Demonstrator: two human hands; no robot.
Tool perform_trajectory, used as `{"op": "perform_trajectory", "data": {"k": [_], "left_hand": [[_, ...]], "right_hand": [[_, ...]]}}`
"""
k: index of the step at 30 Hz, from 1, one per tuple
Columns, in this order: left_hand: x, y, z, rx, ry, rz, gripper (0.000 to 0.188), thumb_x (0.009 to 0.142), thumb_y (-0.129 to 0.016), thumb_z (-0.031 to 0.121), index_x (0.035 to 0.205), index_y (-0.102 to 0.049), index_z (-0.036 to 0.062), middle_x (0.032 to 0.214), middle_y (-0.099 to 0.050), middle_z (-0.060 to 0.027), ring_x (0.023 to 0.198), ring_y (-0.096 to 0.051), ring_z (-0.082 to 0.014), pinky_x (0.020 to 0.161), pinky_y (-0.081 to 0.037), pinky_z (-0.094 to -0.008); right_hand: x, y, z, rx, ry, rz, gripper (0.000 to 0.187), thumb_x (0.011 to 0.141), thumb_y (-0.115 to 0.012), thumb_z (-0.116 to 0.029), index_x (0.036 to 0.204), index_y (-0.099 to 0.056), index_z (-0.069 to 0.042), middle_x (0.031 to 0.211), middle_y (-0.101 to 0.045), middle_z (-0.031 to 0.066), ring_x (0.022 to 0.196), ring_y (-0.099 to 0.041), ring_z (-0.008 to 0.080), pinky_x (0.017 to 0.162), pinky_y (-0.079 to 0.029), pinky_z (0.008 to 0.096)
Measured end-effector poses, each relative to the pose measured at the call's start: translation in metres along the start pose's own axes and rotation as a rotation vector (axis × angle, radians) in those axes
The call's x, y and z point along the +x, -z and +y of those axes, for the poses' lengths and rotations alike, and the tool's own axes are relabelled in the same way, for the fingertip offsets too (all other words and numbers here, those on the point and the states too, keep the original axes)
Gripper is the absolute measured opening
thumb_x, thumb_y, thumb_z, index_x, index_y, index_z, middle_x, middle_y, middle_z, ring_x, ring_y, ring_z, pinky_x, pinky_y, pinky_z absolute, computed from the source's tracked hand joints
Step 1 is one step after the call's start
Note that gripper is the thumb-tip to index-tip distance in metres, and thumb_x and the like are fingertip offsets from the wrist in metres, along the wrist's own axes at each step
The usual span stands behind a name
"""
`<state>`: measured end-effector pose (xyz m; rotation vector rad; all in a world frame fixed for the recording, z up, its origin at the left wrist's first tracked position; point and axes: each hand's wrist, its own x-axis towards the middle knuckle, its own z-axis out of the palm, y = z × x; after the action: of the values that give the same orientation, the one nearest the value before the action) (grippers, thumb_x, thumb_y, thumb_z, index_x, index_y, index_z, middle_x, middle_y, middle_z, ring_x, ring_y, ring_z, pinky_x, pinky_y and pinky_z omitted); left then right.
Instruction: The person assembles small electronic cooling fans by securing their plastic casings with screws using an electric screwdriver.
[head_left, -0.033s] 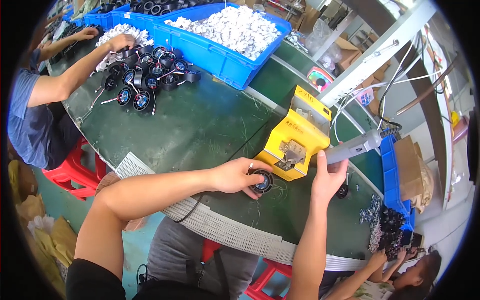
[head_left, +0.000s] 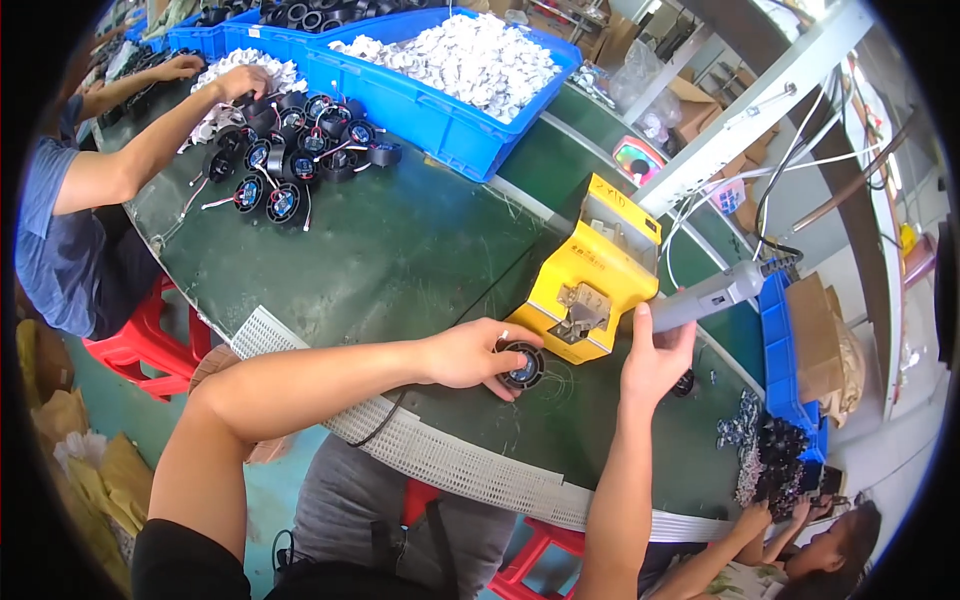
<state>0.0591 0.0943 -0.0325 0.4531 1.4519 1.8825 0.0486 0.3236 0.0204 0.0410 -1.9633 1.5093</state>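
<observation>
My left hand [head_left: 470,354] is closed on a round black fan-like part [head_left: 521,366] with a blue circuit board in its middle, held on the green tabletop. A grey electric screwdriver [head_left: 715,291] lies slantwise in my right hand [head_left: 655,358], its cord leaving from the upper right end. That tool's other end points toward the metal fitting [head_left: 584,310] on the front of a yellow box-shaped machine [head_left: 590,255]; its tip I cannot make out. The machine stands just beyond both hands, between them.
Several similar black round parts [head_left: 285,203] with wires are heaped at the far left. Behind them stands a blue bin [head_left: 440,115] of white pieces. A co-worker's arm [head_left: 150,150] reaches in at left; another person's hands [head_left: 755,520] work at lower right beside small dark parts [head_left: 780,450].
</observation>
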Motion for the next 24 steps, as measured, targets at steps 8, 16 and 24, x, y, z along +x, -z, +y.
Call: {"op": "perform_trajectory", "data": {"k": [8,16,24], "left_hand": [[0.001,0.000,0.006,0.057,0.051,0.055,0.040,0.100,-0.046,0.008,0.138,-0.042,-0.0031,0.114,-0.060,-0.0174,0.091,-0.068,-0.0234,0.084,-0.061,-0.0325],[0.002,-0.002,0.006,0.069,0.086,0.063,0.039,0.100,-0.046,0.008,0.137,-0.043,-0.0046,0.116,-0.059,-0.0175,0.092,-0.069,-0.0248,0.083,-0.060,-0.0323],[0.002,0.001,0.006,0.073,0.071,0.089,0.037,0.100,-0.046,0.008,0.134,-0.044,-0.0066,0.113,-0.060,-0.0184,0.091,-0.070,-0.0260,0.082,-0.060,-0.0324]], "right_hand": [[-0.005,-0.046,-0.057,0.347,0.191,0.036,0.067,0.089,-0.055,0.002,0.148,-0.023,-0.004,0.069,-0.048,0.0040,0.048,-0.045,0.0115,0.047,-0.038,0.0260],[-0.003,-0.072,-0.038,0.287,0.133,-0.045,0.061,0.089,-0.054,0.005,0.141,-0.022,-0.001,0.072,-0.050,0.0051,0.050,-0.048,0.0116,0.049,-0.044,0.0267],[-0.036,-0.067,-0.046,0.462,0.075,-0.086,0.065,0.091,-0.053,-0.001,0.147,-0.020,-0.006,0.065,-0.045,0.0037,0.049,-0.044,0.0117,0.046,-0.040,0.0265]]}}
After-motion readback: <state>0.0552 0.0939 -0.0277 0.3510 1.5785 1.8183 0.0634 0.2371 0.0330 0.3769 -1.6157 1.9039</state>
